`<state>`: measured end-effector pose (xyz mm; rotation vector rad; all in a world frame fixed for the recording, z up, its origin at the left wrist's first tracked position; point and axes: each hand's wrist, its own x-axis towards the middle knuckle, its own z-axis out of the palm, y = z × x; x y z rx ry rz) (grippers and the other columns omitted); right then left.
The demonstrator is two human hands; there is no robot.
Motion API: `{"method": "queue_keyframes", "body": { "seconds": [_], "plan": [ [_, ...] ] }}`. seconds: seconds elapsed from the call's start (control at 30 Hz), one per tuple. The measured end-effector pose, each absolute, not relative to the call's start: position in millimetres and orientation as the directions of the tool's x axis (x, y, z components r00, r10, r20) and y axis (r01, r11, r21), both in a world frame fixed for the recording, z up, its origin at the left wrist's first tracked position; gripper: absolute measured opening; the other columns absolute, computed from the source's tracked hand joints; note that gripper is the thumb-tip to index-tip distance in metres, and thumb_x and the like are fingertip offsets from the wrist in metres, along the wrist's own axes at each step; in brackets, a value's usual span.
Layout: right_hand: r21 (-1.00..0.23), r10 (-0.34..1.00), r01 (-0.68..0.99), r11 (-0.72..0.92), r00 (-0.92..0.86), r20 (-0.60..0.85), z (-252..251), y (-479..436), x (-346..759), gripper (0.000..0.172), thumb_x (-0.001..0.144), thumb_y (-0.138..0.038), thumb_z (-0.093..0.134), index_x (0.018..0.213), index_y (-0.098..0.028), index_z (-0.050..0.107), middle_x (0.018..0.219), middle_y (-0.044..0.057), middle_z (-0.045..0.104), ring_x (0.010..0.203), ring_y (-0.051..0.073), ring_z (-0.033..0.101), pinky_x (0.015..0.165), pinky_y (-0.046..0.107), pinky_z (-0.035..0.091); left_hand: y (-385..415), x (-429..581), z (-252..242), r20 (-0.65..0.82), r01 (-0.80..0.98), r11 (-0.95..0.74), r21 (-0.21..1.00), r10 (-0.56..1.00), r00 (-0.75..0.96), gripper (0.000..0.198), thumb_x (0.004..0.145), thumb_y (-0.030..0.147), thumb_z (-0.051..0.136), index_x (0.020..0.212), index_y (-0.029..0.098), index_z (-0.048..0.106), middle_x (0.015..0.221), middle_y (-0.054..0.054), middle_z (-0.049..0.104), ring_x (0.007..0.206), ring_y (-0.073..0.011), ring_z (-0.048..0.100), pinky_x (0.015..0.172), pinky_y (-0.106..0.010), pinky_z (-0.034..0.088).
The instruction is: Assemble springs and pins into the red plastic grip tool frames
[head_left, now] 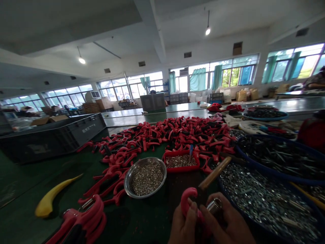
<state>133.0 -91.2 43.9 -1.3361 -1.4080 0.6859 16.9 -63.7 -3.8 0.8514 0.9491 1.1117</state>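
Left hand: fingers curled shut around a pink clamp handle, thumb pressed on its stem, hooked end standing clear above the fingertips. Right hand: fingers closed on a coiled metal spring, pinched at the fingertips, just right of the handle. Contact between spring and handle not discernible.

Directly beyond the fingers, a wooden tool handle, tilted, crossing the rim of a blue basin filled with loose metal hardware, to the right of the right-hand fingers.

Ahead and left of the left-hand fingers, a steel bowl of small metal pieces. Just beyond the fingers, a red tray with similar contents and a blue-handled driver standing in it. Beyond both, a wide heap of red clamp parts.

Well left of the fingers, assembled clamps and a yellow curved piece on the green tabletop.
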Motion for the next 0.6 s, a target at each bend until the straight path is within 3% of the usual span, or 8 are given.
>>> {"method": "queue_keyframes", "body": {
  "seconds": [0.17, 0.3, 0.4, 0.6],
  "plan": [
    [-0.807, 0.946, 0.505, 0.305, -0.059, 0.320, 36.2, -83.9, 139.2, 0.023, 0.084, -0.042, 0.041, 0.082, -0.021, 0.051, 0.061, 0.000, 0.058, 0.052, 0.014, 0.055, 0.052, 0.023, 0.046, -62.0, 9.3, 3.8, -0.059, -0.053, 0.065, 0.996, 0.993, 0.099, 0.048, 0.073, 0.053, 0.054, 0.104, 0.016, 0.058, 0.098, -0.006, 0.060, 0.096, -0.0204, 0.052, 0.086, -0.027, 0.038],
    [-0.799, 0.949, 0.521, 0.299, -0.074, 0.307, 36.1, -81.4, 142.4, 0.029, 0.083, -0.044, 0.042, 0.091, -0.021, 0.059, 0.077, 0.005, 0.067, 0.072, 0.019, 0.063, 0.067, 0.026, 0.049, -54.3, 4.0, 22.8, 0.064, 0.128, -0.100, 0.987, 0.963, 0.263, 0.040, 0.080, 0.048, 0.048, 0.103, 0.016, 0.055, 0.099, -0.007, 0.059, 0.093, -0.0194, 0.052, 0.087, -0.028, 0.038],
    [-0.796, 0.951, 0.529, 0.296, -0.087, 0.296, 35.6, -81.1, 142.5, 0.034, 0.083, -0.048, 0.041, 0.095, -0.023, 0.061, 0.085, 0.006, 0.069, 0.079, 0.021, 0.064, 0.071, 0.026, 0.050, -49.4, 1.8, 33.6, 0.071, 0.117, -0.122, 0.986, 0.927, 0.368, 0.040, 0.083, 0.051, 0.041, 0.097, 0.017, 0.054, 0.089, -0.004, 0.057, 0.084, -0.0165, 0.051, 0.078, -0.026, 0.040],
    [-0.751, 0.941, 0.608, 0.258, 0.020, 0.339, 22.4, -82.2, 136.7, 0.045, 0.085, -0.052, 0.034, 0.101, -0.019, 0.060, 0.096, 0.011, 0.067, 0.090, 0.023, 0.062, 0.078, 0.029, 0.049, -49.3, 2.6, 35.5, 0.032, -0.051, -0.016, 0.999, 0.943, 0.332, 0.049, 0.081, 0.059, 0.037, 0.083, 0.014, 0.057, 0.077, -0.001, 0.052, 0.075, -0.0140, 0.048, 0.073, -0.024, 0.040]
  ]
}}
